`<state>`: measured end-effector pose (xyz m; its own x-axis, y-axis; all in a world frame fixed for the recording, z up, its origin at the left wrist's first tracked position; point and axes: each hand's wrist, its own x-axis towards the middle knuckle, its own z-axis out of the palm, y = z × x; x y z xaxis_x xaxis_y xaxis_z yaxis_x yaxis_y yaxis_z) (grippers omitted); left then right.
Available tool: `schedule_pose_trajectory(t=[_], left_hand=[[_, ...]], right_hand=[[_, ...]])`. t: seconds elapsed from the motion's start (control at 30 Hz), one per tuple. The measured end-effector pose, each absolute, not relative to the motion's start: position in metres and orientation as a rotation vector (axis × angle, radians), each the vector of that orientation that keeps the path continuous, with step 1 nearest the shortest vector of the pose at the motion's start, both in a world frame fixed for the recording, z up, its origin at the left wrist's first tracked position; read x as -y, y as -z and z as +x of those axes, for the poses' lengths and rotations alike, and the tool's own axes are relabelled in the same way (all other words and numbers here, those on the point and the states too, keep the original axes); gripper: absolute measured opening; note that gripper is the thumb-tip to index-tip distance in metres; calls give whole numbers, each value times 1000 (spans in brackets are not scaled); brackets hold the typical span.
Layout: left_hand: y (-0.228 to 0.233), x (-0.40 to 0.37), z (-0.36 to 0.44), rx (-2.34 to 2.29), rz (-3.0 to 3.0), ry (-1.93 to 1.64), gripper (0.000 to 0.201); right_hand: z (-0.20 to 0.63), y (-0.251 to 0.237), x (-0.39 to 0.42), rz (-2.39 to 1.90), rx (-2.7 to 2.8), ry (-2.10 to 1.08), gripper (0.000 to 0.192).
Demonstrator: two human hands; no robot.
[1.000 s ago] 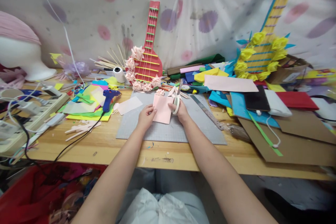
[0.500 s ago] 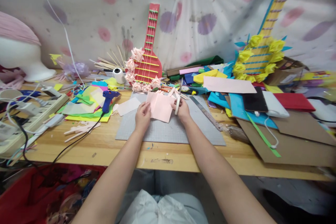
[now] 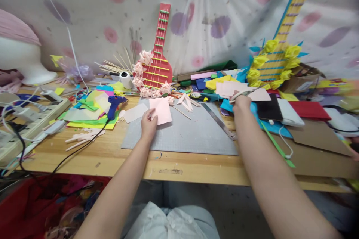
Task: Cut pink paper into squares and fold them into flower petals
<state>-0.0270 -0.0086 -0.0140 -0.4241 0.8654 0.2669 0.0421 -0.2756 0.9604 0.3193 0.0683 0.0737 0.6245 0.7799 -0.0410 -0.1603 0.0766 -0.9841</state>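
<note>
My left hand (image 3: 149, 122) pinches the left edge of a square of pale pink paper (image 3: 162, 112) over the grey cutting mat (image 3: 182, 138). Off to the right, my right hand (image 3: 241, 104) is closed on scissors (image 3: 244, 93) with pale handles, their blades pointing right. Beneath the scissors lies a longer strip of pink paper (image 3: 224, 89) on the pile. Cut pink paper petals (image 3: 186, 102) and a thin wooden stick (image 3: 182, 112) rest on the mat. A whitish paper piece (image 3: 136, 113) lies left of my left hand.
A red paper guitar (image 3: 158, 69) with pink flowers leans at the back; a yellow one (image 3: 270, 63) stands right. A blue glue gun (image 3: 113, 106) with its cord lies left, near a power strip (image 3: 36, 127). A metal ruler (image 3: 218, 121) and cardboard (image 3: 303, 157) are to the right.
My right hand has let go of the pink paper and moved right with the scissors to the paper pile. My left hand has lowered the paper toward the mat, slightly left.
</note>
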Motion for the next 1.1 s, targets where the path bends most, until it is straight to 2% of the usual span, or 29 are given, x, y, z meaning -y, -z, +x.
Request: schedule_pose_trajectory(t=[0.07, 0.13, 0.23, 0.33, 0.63, 0.8, 1.1], left_hand=[[12, 9, -27, -1310, 1018, -1750, 33], [9, 10, -30, -1235, 868, -1749, 35], [4, 9, -39, -1096, 640, -1772, 37], [-1, 8, -49, -1005, 445, -1739, 38], [-12, 9, -60, -924, 263, -1720, 30], [-15, 9, -57, -920, 236, -1730, 27], [-11, 4, -58, -918, 258, -1810, 29]], right_hand=[[293, -61, -54, -1321, 611, -774, 7], [258, -50, -39, -1296, 719, -910, 14], [210, -39, -17, -1231, 1074, -1443, 24], [176, -35, -3, -1028, 1356, -1828, 29], [156, -43, -3, -676, 1478, -2396, 55], [167, -48, -5, -540, 1509, -2560, 67], [170, -44, -10, -460, 1544, -2625, 71]])
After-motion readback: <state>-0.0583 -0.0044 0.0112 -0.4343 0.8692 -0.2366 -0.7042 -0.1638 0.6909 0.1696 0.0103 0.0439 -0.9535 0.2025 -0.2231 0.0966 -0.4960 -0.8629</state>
